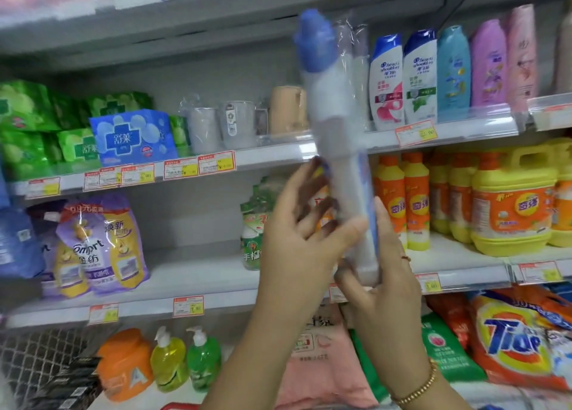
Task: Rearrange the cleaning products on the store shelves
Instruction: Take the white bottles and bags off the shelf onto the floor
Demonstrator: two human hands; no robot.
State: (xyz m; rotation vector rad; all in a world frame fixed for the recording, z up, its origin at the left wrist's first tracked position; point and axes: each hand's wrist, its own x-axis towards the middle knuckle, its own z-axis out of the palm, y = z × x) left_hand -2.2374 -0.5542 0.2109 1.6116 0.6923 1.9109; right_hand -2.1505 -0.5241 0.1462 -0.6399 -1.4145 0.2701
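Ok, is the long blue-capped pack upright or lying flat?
Roughly upright: the pack leans slightly left, blue cap high, base held by left hand and right hand.

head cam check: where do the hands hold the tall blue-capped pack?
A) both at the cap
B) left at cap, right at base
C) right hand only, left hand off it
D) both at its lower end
D: the left hand and the right hand both grip the lower end of the blue-capped pack, and the cap end points up with no hand on it.

Store shelves [192, 273] with shampoo bottles [387, 81], orange detergent bottles [402, 205], softener pouches [99, 242]
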